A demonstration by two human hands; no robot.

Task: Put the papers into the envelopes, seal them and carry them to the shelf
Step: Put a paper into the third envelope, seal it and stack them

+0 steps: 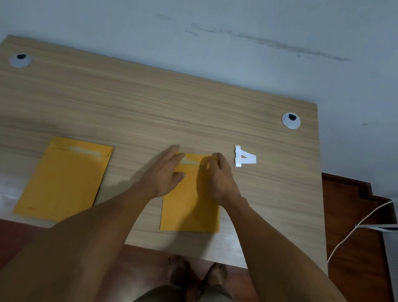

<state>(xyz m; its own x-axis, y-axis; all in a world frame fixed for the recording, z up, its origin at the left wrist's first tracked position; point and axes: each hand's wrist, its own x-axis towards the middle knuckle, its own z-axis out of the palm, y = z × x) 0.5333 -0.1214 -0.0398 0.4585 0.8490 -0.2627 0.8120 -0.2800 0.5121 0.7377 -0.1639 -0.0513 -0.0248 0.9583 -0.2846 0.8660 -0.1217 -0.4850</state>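
Under both hands on the bench [148,110], the right envelope [189,212] looks light, thin and floppy: the left hand [165,172] presses it flat with straight fingers, while the right hand [219,178] curls onto its top flap, the likeliest place to grip.

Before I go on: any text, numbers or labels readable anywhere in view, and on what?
"4": white cut-out digit lying on the desk, upside down to the camera, just right of the right hand.
Left envelope: no writing visible.
Right envelope, under both hands, left hand included: no writing visible on the part that shows.
Nothing else readable.
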